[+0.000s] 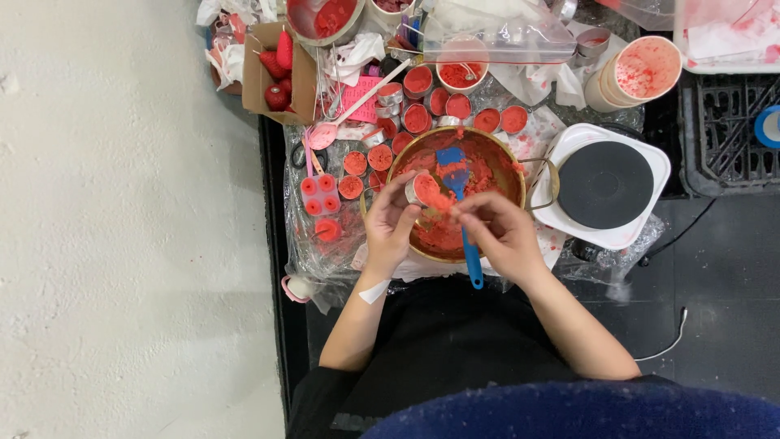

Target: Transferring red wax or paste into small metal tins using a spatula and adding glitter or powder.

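Fingers: the left hand [388,228] has its fingers curled around a small round metal cup [421,189], tilted over the bowl; the right hand [500,232] pinches a lump of red paste [444,203] at the cup's mouth, fingertips closed on it.
Cup in hand: held just above the near-left part of the bowl, heaped with paste but not levelled; it looks part-filled, as far as can be judged.
Bowl: a wide round brass-coloured metal bowl [510,167] on the bench, still holding a good mass of the red paste, so plenty of material appears left.
Spatula: a blue plastic spatula [465,211] lies in the bowl, its handle reaching toward the person under the right hand; neither hand grips it.
Done so far: a cluster of small round tins filled with red paste [418,102] stands beyond and to the left of the bowl, surfaces mostly flat; a small pink four-cavity mould [319,195] is filled too.
Left: the cup in hand needs packing; whether empty tins remain I cannot tell.
Surroundings: a white single hotplate with a black disc [605,185] sits just right of the bowl; a paste-smeared pale paper cup [638,73] lies behind it; a brown cardboard box of red strawberry-shaped pieces [276,69] is at far left; crinkled clear plastic sheeting [305,252] covers the bench.
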